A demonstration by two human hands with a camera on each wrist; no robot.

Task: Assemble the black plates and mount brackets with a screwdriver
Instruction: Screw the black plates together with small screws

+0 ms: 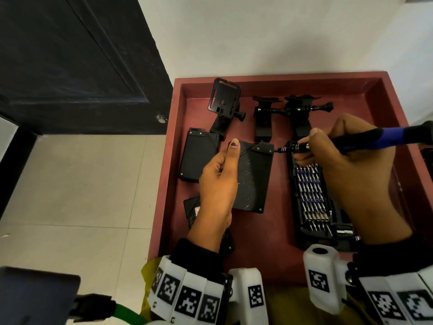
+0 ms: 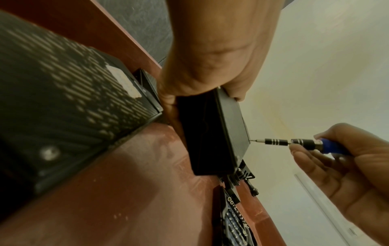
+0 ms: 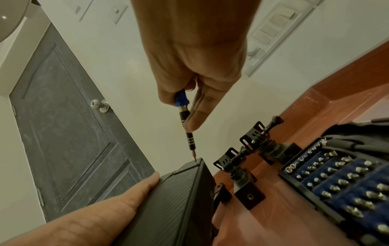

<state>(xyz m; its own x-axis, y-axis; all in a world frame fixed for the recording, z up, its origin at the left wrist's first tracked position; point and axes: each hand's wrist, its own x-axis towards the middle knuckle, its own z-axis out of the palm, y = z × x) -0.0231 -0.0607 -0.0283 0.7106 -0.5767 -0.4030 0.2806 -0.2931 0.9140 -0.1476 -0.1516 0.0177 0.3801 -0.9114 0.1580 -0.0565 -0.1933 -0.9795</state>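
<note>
My left hand grips a black ribbed plate by its left edge, thumb on top, and holds it tilted above the red tray. My right hand holds a blue-and-black screwdriver; its tip sits on the screw at the plate's upper right corner. The left wrist view shows the plate edge-on with the screwdriver against its face. In the right wrist view the screwdriver touches the plate at its corner.
Another black plate lies at the tray's left, a third partly under my left wrist. Three black mount brackets stand along the tray's far side. An open bit case lies under my right hand. A dark door stands left.
</note>
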